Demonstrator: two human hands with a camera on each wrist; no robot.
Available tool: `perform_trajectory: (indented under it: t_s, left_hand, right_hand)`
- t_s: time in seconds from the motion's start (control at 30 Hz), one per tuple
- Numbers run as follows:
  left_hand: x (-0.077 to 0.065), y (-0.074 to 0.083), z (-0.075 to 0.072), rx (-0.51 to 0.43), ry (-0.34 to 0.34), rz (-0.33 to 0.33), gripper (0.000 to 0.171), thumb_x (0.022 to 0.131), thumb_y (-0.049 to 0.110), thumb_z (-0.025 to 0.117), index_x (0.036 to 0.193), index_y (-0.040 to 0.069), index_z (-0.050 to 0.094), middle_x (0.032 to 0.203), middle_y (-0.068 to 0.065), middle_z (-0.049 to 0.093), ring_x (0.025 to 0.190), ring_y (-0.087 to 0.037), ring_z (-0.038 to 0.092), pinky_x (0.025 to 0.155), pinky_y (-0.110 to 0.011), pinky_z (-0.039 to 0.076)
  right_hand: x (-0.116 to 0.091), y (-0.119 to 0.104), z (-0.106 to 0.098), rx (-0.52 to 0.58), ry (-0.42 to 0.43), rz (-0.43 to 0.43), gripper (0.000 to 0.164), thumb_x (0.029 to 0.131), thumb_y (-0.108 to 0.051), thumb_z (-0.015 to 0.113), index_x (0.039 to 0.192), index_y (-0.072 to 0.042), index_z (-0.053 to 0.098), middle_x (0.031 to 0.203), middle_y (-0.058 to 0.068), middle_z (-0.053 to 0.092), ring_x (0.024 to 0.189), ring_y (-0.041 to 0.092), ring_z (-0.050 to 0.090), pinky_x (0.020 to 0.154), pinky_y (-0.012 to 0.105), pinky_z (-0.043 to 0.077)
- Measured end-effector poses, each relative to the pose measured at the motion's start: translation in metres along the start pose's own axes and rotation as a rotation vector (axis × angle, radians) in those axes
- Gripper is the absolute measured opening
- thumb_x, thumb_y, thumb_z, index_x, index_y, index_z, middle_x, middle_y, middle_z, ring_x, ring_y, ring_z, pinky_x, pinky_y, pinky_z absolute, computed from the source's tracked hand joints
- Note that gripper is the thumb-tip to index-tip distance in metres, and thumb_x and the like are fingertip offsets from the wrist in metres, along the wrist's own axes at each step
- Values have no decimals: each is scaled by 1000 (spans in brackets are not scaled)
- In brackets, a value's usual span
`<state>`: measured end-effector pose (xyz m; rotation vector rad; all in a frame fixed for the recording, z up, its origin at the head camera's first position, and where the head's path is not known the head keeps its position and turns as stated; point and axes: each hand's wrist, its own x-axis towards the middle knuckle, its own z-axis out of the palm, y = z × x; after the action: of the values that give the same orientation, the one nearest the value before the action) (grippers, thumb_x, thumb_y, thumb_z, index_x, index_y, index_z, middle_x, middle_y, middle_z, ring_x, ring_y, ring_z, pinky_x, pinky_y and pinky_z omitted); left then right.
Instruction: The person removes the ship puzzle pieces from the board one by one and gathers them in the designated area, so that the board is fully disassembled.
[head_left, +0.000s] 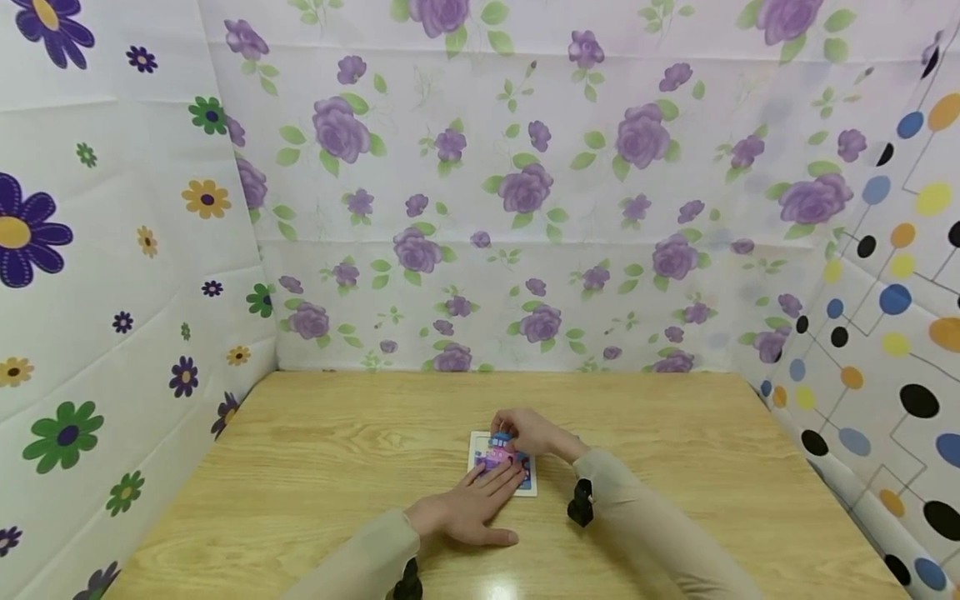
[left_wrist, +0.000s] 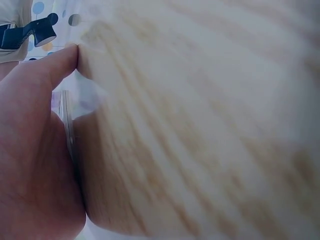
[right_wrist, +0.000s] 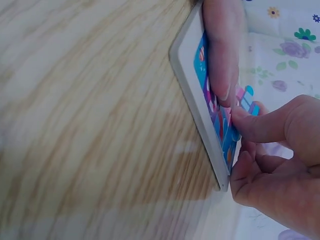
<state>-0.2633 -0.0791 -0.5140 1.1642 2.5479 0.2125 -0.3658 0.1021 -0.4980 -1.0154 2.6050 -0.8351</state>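
Right hand (head_left: 531, 431) pinches a printed piece (right_wrist: 247, 102) at the board (right_wrist: 196, 102).

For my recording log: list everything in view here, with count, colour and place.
Picture board: 1, white border with multicoloured print, flat on the table
Piece: 1, blue and pink, at the picture's far part
Table: 1, light wood, foreground
Daisy-print cloth: 1, white, left side
Rose-print cloth: 1, white and purple, back
Dotted cloth: 1, white, right side
Wrist devices: 2, black, one per wrist
Sleeves: 2, beige, both forearms
Left hand: 1, bare, fingers resting on the board
Right hand: 1, bare, pinching the piece
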Motion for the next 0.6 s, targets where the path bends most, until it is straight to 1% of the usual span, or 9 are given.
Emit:
perform_trajectory:
  t_s: [0.13, 0.3, 0.37, 0.43, 0.6]
  left_hand:
    - [0, 0, -3, -6, -6, -2, 84, 97, 59, 40, 157, 14, 1, 165, -2, -2, 152, -20, -3, 121, -51, 6]
    - [0, 0, -4, -6, -11, -9, 84, 97, 59, 40, 157, 16, 1, 165, -2, -2, 152, -19, -4, 121, -51, 5]
    - [0, 0, -4, -1, -9, -9, 84, 97, 59, 40, 157, 16, 1, 165, -2, -2, 152, -19, -4, 121, -51, 5]
    - [-1, 1, -5, 4, -9, -8, 84, 97, 58, 41, 157, 15, 1, 165, -3, -1, 152, -20, -3, 121, -51, 6]
    - [0, 1, -3, -1, -10, 7, 83, 98, 57, 40, 157, 14, 0, 165, -4, -2, 152, -21, -3, 121, -52, 6]
  right_hand:
    - [-2, -2, -3, -5, 6, -1, 26, 86, 8, 63, 102, -14, 63, 86, 3, 67, 72, 12, 56, 68, 28, 44]
    - [-3, -6, -4, -25, 27, -37, 25, 84, 6, 66, 98, -14, 61, 75, 1, 67, 61, 10, 53, 60, 25, 42]
    - [-3, -6, -3, -17, 42, -49, 23, 84, 4, 68, 98, -13, 62, 76, 2, 67, 61, 9, 54, 59, 24, 43]
    - [-3, -3, -1, -2, 58, -42, 21, 85, 2, 69, 98, -13, 63, 78, 2, 66, 63, 9, 53, 60, 24, 43]
    - [-5, 1, 1, 22, 99, 9, 16, 85, -3, 70, 99, -11, 66, 81, 1, 64, 68, 10, 53, 63, 26, 45]
